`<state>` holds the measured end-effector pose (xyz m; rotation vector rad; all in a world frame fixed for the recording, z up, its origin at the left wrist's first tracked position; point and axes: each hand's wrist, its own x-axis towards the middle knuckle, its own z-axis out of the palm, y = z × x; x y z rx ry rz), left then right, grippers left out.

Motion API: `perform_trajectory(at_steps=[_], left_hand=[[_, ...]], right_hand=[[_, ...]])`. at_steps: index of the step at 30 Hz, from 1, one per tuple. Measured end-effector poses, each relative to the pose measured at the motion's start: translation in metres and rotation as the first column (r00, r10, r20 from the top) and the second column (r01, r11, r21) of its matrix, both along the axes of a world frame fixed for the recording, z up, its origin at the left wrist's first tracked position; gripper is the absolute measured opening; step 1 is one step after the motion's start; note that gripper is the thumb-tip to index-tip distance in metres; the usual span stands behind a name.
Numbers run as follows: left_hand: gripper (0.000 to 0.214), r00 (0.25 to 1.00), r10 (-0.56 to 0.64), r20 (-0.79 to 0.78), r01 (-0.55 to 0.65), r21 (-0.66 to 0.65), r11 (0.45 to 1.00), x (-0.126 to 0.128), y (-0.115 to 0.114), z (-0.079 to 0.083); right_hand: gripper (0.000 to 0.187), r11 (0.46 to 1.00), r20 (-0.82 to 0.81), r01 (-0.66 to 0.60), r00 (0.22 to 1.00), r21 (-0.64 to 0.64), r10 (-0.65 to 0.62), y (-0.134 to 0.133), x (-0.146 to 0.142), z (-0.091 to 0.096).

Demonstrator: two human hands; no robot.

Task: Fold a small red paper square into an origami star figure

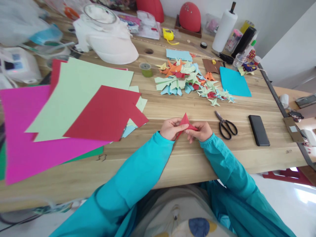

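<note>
Between my two hands, just above the wooden table (197,154), is a small piece of folded red paper (185,120) with a point standing up and another toward the right. My left hand (171,128) pinches its left side, thumb on top. On its right side, my right hand (202,131) grips the paper between thumb and fingers. Part of the paper is hidden behind the fingers. Beyond the hands lies a heap of folded paper pieces (172,82) in green, orange, blue and red. Black-handled scissors (225,125) rest to the right of my right hand.
Large red (106,112), pale green (86,75) and magenta (29,144) sheets overlap at the left. A phone (259,130) lies at the right, and a blue sheet (235,81) beyond it. Farther back are a white cap (111,44), a tape measure (168,34) and a small green tub (146,70).
</note>
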<state>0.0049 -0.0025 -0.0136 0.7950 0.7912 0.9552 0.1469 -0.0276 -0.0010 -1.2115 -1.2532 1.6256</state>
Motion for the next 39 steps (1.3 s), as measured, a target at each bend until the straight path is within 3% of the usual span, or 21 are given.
perform_trajectory(at_steps=[7, 13, 22, 27, 29, 33, 36, 39], left_hand=[[0.028, 0.997, 0.073, -0.029, -0.073, 0.004, 0.997, 0.001, 0.000, -0.001], [0.029, 0.991, 0.136, 0.000, -0.136, 0.017, 0.991, 0.001, 0.004, 0.000], [0.025, 0.989, 0.134, 0.067, -0.124, -0.140, 0.982, -0.001, 0.004, 0.007], [0.027, 0.990, 0.137, 0.042, -0.135, -0.047, 0.990, 0.000, 0.003, 0.000], [0.026, 0.985, 0.173, -0.025, -0.171, 0.045, 0.984, 0.001, 0.002, -0.004], [0.024, 0.966, 0.174, -0.192, -0.132, 0.212, 0.968, -0.001, 0.001, -0.008], [0.023, 0.977, 0.120, -0.176, -0.084, 0.201, 0.976, -0.001, 0.000, -0.008], [0.025, 0.992, 0.088, -0.094, -0.078, 0.102, 0.992, 0.001, 0.000, -0.007]], right_hand=[[0.036, 1.000, -0.054, -0.006, 0.999, 0.008, 0.007, 0.002, 0.002, -0.009], [0.047, 1.000, -0.110, 0.008, 0.994, -0.006, -0.009, 0.005, 0.003, -0.013], [0.047, 0.995, -0.081, 0.094, 0.992, -0.020, -0.096, 0.007, 0.003, -0.017], [0.046, 0.994, -0.081, 0.105, 0.991, -0.040, -0.108, 0.006, 0.003, -0.013], [0.042, 0.996, -0.060, 0.090, 0.994, -0.026, -0.092, 0.004, 0.002, -0.010], [0.035, 0.998, -0.034, 0.067, 0.997, 0.020, -0.066, 0.001, -0.001, -0.008], [0.035, 0.998, -0.038, 0.048, 0.998, 0.041, -0.047, 0.002, 0.000, -0.007], [0.033, 0.999, -0.029, 0.016, 0.999, 0.038, -0.015, 0.002, 0.001, -0.005]])
